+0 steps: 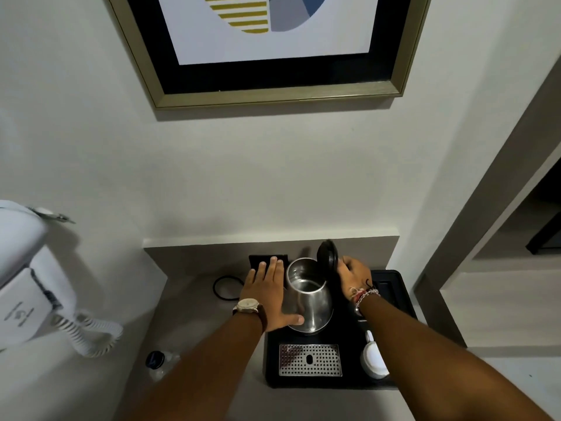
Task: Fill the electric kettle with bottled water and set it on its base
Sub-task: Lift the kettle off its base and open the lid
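Note:
A stainless steel kettle (pixel 309 302) stands on a black tray (pixel 349 381), and its black lid (pixel 328 256) is swung up so the inside shows. My left hand (pixel 268 291) lies flat against the kettle's left side, fingers straight and thumb across the lower front. My right hand (pixel 352 276) is curled around the handle side of the kettle, just right of the lid; the handle itself is hidden under it. A clear water bottle with a dark cap (pixel 155 360) stands on the counter at lower left, partly behind my left forearm. The kettle's base is not visible beneath it.
The tray also holds a perforated metal drip grate (pixel 309 360) and a white cup (pixel 375 360). A looped black cable (pixel 226 287) lies left of the kettle. A white wall hair dryer (pixel 27 299) with a coiled cord hangs at left. A framed picture (pixel 270 50) hangs above.

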Available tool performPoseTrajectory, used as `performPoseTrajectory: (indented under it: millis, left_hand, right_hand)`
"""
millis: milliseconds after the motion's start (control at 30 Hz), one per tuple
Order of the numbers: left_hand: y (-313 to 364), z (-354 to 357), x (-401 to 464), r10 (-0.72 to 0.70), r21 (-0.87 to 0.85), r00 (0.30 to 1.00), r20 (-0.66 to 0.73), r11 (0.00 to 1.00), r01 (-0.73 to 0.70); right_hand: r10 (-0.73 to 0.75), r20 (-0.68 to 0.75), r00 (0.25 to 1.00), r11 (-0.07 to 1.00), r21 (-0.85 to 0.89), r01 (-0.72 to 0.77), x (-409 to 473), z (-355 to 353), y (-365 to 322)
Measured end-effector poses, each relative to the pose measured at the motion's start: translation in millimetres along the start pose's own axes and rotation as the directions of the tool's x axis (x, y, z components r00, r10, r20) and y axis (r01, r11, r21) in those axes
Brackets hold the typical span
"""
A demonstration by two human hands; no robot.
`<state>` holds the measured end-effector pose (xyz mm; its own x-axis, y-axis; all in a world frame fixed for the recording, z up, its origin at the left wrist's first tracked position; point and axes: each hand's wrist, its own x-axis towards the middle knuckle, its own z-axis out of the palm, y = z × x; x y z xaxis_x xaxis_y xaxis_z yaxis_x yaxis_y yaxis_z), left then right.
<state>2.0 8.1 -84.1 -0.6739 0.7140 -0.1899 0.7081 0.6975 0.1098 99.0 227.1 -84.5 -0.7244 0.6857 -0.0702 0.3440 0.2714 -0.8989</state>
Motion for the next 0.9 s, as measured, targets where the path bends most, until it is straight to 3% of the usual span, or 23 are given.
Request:
performPoseTrajectory:
  millis: [133,400,633,900]
  left_hand:
    - [5,7,-3,-0.055,-0.070,0.998,0.011,0.996,0.056]
    - [7,3,1,-0.101,-0.276,0.994,-0.049,0.957,0.084]
    - [9,-22,-27,-0.059,-0.234,0.996,-0.060,0.971,0.044]
    - [-1,-21,-119,-0.010,-0.286,0.999,-0.050,0.958,-0.005]
  right_hand:
    - [-0.059,0.066,0.996,0.998,0.010,0.058,14,-1,1]
    - [-0.101,-0.009,0.995,0.991,0.089,0.101,6,0,-2]
    - [-0.097,-0.043,0.994,0.985,0.141,0.102,-32,-12,-16]
    - [-0.108,-0.119,0.987,0.992,0.050,0.114,-129,-3,-26]
